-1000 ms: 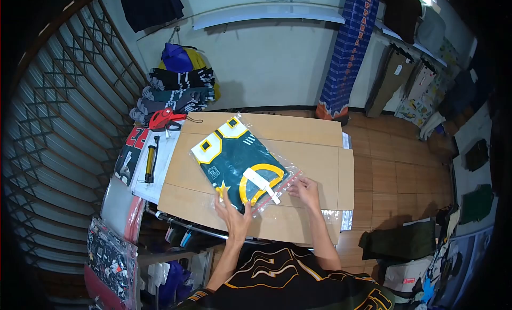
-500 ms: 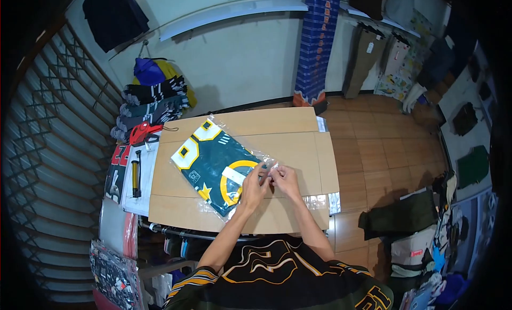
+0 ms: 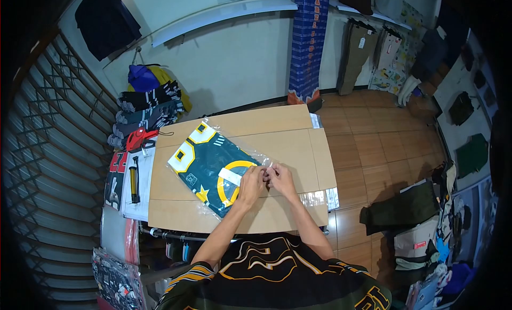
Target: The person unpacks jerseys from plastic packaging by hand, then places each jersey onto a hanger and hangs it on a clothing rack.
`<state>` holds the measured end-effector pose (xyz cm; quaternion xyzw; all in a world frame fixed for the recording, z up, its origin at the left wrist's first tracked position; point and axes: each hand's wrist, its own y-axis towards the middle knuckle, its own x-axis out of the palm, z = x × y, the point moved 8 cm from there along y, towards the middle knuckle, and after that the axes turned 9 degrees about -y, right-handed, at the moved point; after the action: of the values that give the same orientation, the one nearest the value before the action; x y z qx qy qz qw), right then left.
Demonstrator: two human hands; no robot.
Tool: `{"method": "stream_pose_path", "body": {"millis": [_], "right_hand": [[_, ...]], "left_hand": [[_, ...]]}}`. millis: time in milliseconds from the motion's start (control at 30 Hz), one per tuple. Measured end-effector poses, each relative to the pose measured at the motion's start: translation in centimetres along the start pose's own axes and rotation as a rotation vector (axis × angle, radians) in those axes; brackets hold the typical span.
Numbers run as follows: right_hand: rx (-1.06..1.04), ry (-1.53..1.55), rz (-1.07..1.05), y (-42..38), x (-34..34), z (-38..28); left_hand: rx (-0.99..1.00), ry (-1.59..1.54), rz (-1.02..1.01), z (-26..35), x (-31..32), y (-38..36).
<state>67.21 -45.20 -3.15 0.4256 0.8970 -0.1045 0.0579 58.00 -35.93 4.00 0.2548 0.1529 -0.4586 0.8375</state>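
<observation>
Both hands have come together since one second ago, when they were set apart on the lower edge of the bag; now they meet at its right end, and the bag lies almost as it did half a second ago.

At the far left, a black and yellow hand pump [image 3: 133, 173] lies on white packets [image 3: 137, 195] beside the table. Above it, red scissors [image 3: 140, 138] rest near a pile of folded dark clothes [image 3: 146, 110].

On the cardboard table top [image 3: 298, 144] lies the clear plastic bag [image 3: 213, 168], turned diagonally, with a folded dark green jersey with yellow and white trim inside. Its upper left corner points to the scissors, its right end points to the hands.

The left hand [image 3: 252, 182] is on the right end of the bag, fingers bent and pinching the plastic edge. The right hand [image 3: 281, 181] is just beside it, touching it, fingers also closed on the same edge of the bag. What exactly is between the fingertips, I cannot tell.

To the right, the wooden floor [image 3: 384, 150] has folded clothes [image 3: 400, 211] lying on it.
</observation>
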Motion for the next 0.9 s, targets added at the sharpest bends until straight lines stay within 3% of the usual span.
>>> {"method": "stream_pose_path", "body": {"millis": [167,333,567,767,900], "right_hand": [[0.074,0.021,0.036,0.1,-0.3,-0.6],[-0.061,-0.023,0.104,-0.1,-0.6,-1.1],[-0.034,0.06,-0.008,-0.3,-0.2,-1.2],[-0.026,0.006,0.017,-0.4,-0.2,-1.2],[-0.083,-0.136,0.105,-0.8,-0.7,-2.0]], "left_hand": [[-0.017,0.03,-0.005,-1.0,0.6,-0.1],[0.102,0.075,0.03,0.0,0.3,-0.6],[-0.019,-0.009,0.001,-1.1,0.2,0.1],[-0.033,0.147,0.007,-0.5,0.1,0.9],[0.078,0.16,0.011,-1.0,0.5,1.2]]}}
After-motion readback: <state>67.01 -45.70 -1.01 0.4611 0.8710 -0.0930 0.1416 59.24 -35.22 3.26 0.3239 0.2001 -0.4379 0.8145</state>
